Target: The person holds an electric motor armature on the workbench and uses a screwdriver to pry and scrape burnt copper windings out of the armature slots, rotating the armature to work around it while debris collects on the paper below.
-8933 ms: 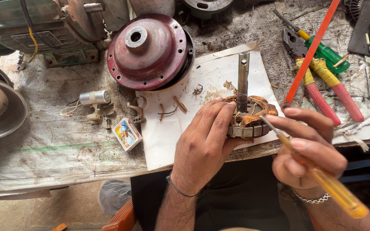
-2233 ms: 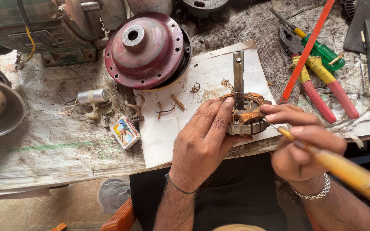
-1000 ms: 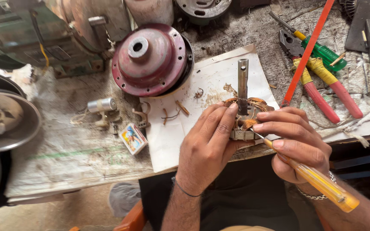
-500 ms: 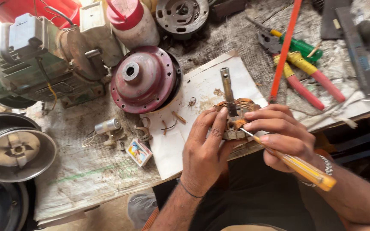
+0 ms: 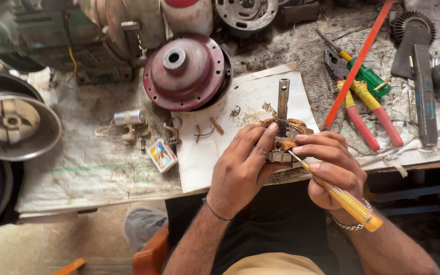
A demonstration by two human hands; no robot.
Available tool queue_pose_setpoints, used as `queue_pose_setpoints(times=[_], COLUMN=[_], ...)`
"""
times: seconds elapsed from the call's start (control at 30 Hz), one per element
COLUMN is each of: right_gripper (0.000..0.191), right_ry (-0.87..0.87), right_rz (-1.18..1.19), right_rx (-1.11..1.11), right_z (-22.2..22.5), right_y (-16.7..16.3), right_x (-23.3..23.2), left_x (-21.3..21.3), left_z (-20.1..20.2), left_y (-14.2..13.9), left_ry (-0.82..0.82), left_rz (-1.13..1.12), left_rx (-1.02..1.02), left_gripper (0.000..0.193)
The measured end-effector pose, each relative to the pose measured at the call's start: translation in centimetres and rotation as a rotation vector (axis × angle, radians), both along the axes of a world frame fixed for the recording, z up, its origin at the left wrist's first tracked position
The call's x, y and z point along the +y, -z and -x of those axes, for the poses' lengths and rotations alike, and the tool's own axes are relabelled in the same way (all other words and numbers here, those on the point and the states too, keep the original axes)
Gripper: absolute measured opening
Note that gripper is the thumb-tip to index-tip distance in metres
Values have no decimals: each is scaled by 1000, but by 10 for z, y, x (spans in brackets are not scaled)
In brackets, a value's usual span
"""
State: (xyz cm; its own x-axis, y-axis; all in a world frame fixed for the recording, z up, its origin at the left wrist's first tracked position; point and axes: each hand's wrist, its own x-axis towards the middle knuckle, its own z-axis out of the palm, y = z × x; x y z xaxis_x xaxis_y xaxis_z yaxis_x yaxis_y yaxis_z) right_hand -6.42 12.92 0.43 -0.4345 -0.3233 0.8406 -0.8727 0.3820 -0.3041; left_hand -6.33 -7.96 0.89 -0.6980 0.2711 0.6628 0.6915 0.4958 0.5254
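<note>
A small motor stator with copper windings (image 5: pixel 287 137) and an upright steel shaft (image 5: pixel 282 104) rests on a sheet of white paper (image 5: pixel 240 109) at the bench's near edge. My left hand (image 5: pixel 243 170) grips the stator from the left, fingers over its top. My right hand (image 5: pixel 332 168) holds a yellow-handled screwdriver (image 5: pixel 345 196) like a pen. Its metal tip touches the copper windings beside the shaft.
A red round motor cover (image 5: pixel 185 71) lies behind the paper. Pliers with red and yellow handles (image 5: pixel 365 109), a green screwdriver (image 5: pixel 365 74) and an orange rod (image 5: pixel 357 61) lie to the right. A small capacitor (image 5: pixel 128 118) and a matchbox (image 5: pixel 162 155) sit left, near a metal fan housing (image 5: pixel 14 125).
The camera view swung left and back and now looks closer. My hands stay on the stator, and the screwdriver tip keeps working at the windings.
</note>
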Motion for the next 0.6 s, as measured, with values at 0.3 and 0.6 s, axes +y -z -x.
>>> queue_pose_setpoints(times=[0.3, 0.6], right_gripper=[28, 19], right_ry=[-4, 3], right_rz=[54, 24], right_rx=[5, 50], right_z=[-8, 9], right_y=[-7, -2], right_x=[-5, 8], left_x=[0, 11], left_z=[-6, 7], left_y=[-3, -2], left_ry=[9, 6], left_rz=[48, 35], left_rx=[1, -6], left_gripper=[71, 69])
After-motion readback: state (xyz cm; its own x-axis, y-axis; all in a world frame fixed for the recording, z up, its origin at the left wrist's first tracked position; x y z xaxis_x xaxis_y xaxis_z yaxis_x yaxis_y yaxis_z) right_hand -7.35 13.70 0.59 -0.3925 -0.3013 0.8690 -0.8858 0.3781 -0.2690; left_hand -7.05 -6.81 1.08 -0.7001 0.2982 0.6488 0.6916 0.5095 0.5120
